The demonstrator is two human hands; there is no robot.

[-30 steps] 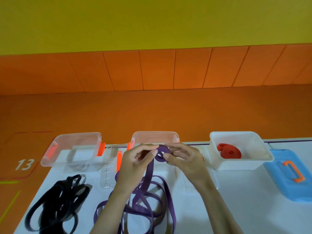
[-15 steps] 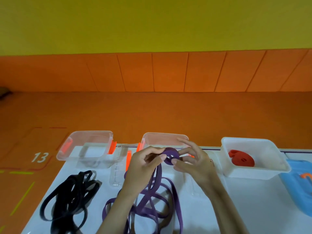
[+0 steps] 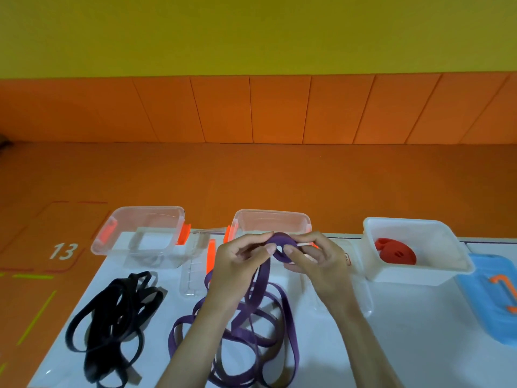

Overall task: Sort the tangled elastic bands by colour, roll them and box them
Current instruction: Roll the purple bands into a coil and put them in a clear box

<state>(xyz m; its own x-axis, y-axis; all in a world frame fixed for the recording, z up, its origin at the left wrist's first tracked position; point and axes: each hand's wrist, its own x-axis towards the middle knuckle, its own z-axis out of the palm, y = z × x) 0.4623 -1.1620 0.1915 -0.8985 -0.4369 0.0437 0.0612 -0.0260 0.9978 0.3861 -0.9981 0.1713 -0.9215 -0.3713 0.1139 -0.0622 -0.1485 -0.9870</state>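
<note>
Two hands are rolling the purple band [image 3: 282, 246]: the left hand [image 3: 237, 261] and right hand [image 3: 316, 261] are pinching its small coil. Next, they should be winding in the loose loops [image 3: 251, 331] hanging below them.

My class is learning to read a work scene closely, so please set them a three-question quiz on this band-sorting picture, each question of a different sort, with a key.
1. True or false: the white box already holds a rolled red band.
2. Which band are the left hand and right hand rolling? A) black B) purple C) red
3. Fill in: the black bands lie loose on the table, in front of the ____ clear box.

Key:
1. True.
2. B: both hands pinch the purple band; its tail hangs to the table.
3. Left; the middle clear box stands behind the hands.
</note>
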